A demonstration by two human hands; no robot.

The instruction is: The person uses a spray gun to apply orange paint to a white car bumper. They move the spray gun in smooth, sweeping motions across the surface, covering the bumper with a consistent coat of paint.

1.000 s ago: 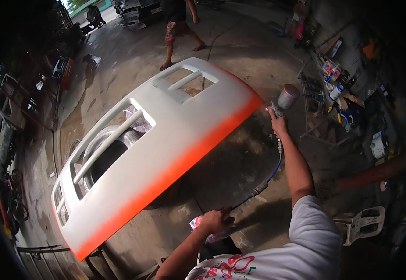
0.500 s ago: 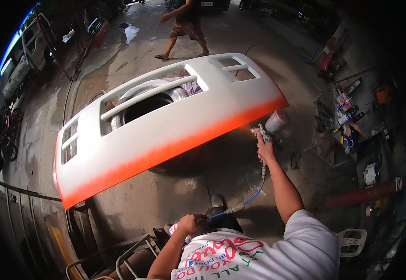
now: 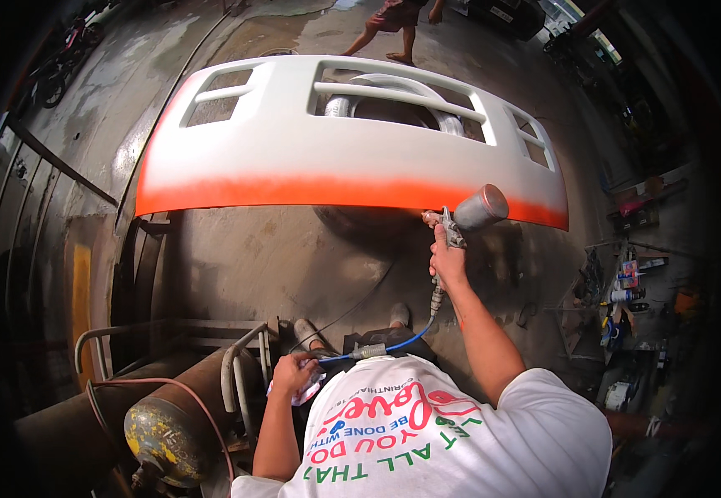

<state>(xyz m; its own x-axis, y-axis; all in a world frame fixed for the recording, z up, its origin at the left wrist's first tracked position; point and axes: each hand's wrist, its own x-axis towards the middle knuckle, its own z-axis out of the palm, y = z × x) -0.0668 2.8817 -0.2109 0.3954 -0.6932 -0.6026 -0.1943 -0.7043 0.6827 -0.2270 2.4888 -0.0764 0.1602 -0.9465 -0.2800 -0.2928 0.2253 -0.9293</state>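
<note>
A large white bumper panel (image 3: 277,153), with openings and an orange painted band along its lower edge, spans the upper middle, round tyre-like shapes (image 3: 377,83) behind it. My right hand (image 3: 448,257) grips a metal spray gun (image 3: 452,232) with a cup (image 3: 482,206) on top, just below the orange edge, right of centre. A blue air hose (image 3: 410,340) runs from the gun through a coupling to my left hand (image 3: 292,373) at my waist, which is closed on the hose and a small crumpled cloth (image 3: 311,390).
A co-worker (image 3: 398,17) is behind the panel. Gas cylinders (image 3: 165,436) and a metal frame (image 3: 240,361) stand at lower left. Tools and cans (image 3: 626,290) clutter the right side. A motorcycle (image 3: 53,75) and a dark vehicle (image 3: 497,17) are farther back.
My view has swung round, so the panel lies more level and the cylinders appear. The spray gun has moved inward from the panel's right tip along its lower edge. The co-worker has walked along.
</note>
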